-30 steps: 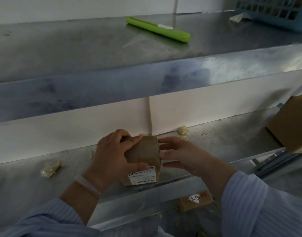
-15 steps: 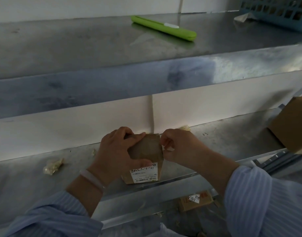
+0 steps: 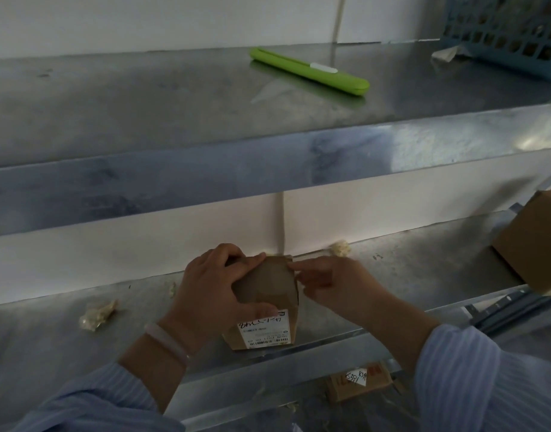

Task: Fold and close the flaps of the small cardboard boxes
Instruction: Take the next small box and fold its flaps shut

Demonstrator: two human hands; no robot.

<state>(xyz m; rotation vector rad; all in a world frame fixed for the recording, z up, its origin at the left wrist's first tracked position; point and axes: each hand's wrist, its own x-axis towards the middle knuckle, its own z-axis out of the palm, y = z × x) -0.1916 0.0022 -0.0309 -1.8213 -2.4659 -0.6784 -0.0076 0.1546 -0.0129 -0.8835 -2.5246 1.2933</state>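
Note:
A small brown cardboard box (image 3: 268, 288) with a white printed label on its front stands on the lower metal shelf (image 3: 424, 269). My left hand (image 3: 212, 285) grips the box's left side, thumb along the front top edge and forefinger across the back edge. On the box's right top edge, my right hand (image 3: 327, 282) presses its fingertips against a flap. The top flaps lie folded down. A second, larger cardboard box (image 3: 536, 241) sits at the right edge of the same shelf.
A green pen-shaped tool (image 3: 311, 71) lies on the upper metal shelf, with a blue plastic basket (image 3: 505, 32) at the far right. Crumpled tape scraps (image 3: 96, 313) lie on the lower shelf. Another labelled cardboard piece (image 3: 358, 380) lies below the shelf.
My right hand has gone from flat beside the box to pinching and pressing at its right top edge. The left hand keeps its grip. The box has barely shifted.

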